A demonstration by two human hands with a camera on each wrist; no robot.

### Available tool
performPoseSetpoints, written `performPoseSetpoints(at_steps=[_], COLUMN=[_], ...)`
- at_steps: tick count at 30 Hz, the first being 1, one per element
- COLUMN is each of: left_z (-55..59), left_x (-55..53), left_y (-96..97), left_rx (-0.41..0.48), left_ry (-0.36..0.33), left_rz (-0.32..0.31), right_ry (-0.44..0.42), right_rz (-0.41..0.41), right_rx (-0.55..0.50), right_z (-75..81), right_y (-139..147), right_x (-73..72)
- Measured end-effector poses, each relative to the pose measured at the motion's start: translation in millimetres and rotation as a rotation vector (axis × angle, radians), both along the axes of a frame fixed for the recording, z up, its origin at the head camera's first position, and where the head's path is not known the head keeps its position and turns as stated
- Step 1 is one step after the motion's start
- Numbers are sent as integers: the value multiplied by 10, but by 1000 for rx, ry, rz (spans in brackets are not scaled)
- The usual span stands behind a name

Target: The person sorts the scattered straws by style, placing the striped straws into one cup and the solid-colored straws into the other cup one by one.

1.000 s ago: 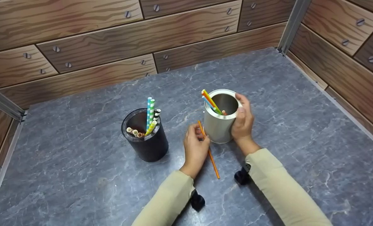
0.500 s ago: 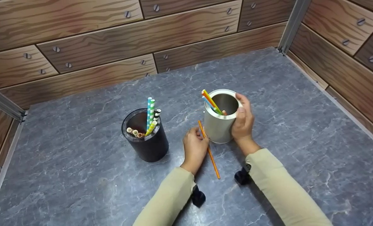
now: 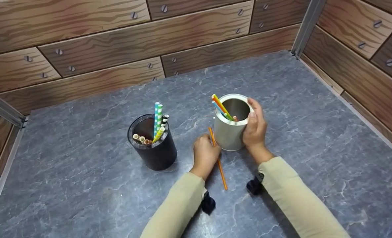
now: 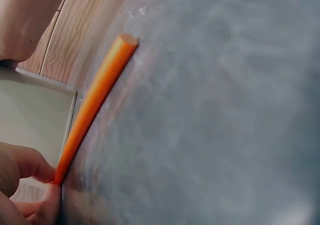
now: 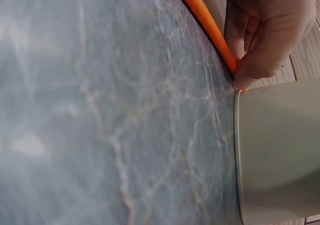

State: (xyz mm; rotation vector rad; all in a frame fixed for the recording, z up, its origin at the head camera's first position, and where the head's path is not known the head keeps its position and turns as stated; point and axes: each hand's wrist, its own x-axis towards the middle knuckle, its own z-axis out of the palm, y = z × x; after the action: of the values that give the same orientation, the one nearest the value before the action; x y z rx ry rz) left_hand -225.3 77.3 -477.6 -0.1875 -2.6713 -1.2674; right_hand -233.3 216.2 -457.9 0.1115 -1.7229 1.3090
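Observation:
An orange straw (image 3: pixel 221 172) lies slanted on the table, just left of the white cylindrical holder (image 3: pixel 228 135). My left hand (image 3: pixel 206 155) pinches it around its middle between thumb and fingertip, as both wrist views show. In the left wrist view one end of the straw (image 4: pixel 97 92) extends past the fingers. My right hand (image 3: pixel 257 129) grips the white holder on its right side, thumb and fingers at the rim. This holder stands upright, with several straws in yellow, orange, blue and green (image 3: pixel 219 106) leaning toward its left edge.
To the left stands a black cylindrical holder (image 3: pixel 159 158) with striped and brown straws (image 3: pixel 159 120) in it. Wood-patterned walls (image 3: pixel 116 43) close off the grey marbled table (image 3: pixel 77 158) at the back and sides.
The left hand's fingers have curled in closer around the orange straw. The straw's near end has swung slightly left. The right hand and white holder have stayed in place.

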Motion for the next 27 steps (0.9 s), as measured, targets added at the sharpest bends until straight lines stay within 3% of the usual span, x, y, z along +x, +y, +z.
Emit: performPoseSetpoints(at_steps=[5,10,17,21,22,27], left_z=[41,68,35,53,-17,29], left_x=[-19,-21,-16,-18,-51,-82], left_y=[8,36,66,39,30,-52], left_rx=[-46,-128,-246,-209,-183,-49], left_ry=[-1,51,96,54,57,-101], left_rz=[-31,-62,-33,-33,-33,-23], right_ry=[-6,1,-3,-2,-4,-21], right_rz=[-6,-19,-20,-24,-27,-54], right_rx=[13,18,18,23,27,52], right_z=[14,21,25,38,44,92], right_y=[-3,-2,-3,1,1,-4], right_x=[2,3,6,16,20,47])
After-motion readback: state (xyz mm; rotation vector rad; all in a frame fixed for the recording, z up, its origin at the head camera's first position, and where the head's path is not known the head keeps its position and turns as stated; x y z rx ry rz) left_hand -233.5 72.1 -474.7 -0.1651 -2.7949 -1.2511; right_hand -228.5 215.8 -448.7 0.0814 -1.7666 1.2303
